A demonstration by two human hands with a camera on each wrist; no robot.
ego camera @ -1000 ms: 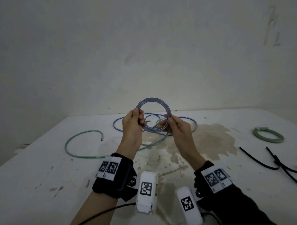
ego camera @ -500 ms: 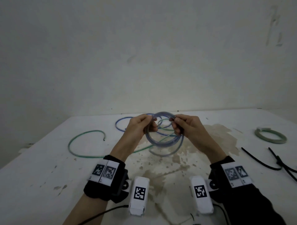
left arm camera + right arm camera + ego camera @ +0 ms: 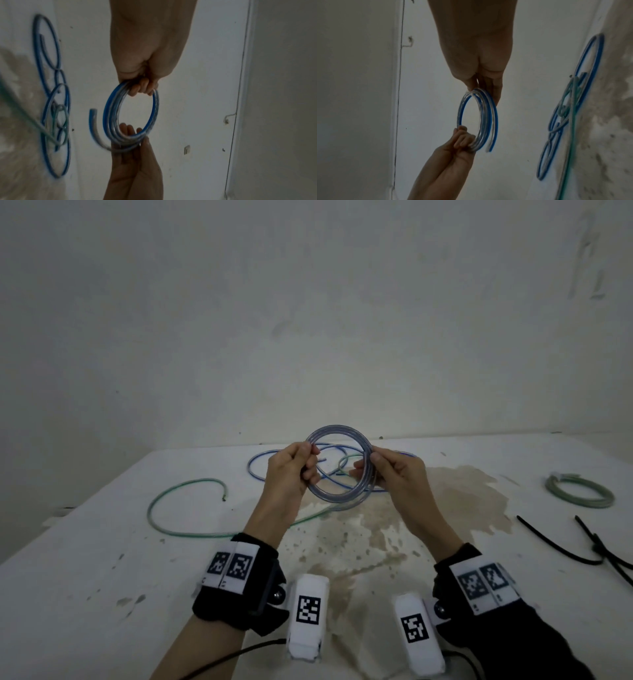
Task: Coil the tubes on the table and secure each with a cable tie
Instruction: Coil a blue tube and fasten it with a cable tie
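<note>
A clear tube with a blue stripe is wound into a small coil (image 3: 337,436) and held upright above the white table (image 3: 85,559). My left hand (image 3: 301,463) grips the coil's left side, and my right hand (image 3: 376,465) pinches its right side. In the left wrist view the coil (image 3: 154,108) has a loose tube end (image 3: 93,119) sticking out beside it; the right wrist view shows the same coil (image 3: 494,115). Loose blue tubes (image 3: 260,463) and a loose green tube (image 3: 164,498) lie on the table behind the hands.
A coiled green tube (image 3: 579,491) lies at the table's right. Black cable ties (image 3: 596,546) lie near the right edge. A brown stain (image 3: 462,494) marks the table's middle. A pale wall (image 3: 308,320) rises behind the table.
The coil was tipped down toward the table half a second ago and now stands upright again, higher. Both hands have kept their hold, shifting to opposite sides of the ring.
</note>
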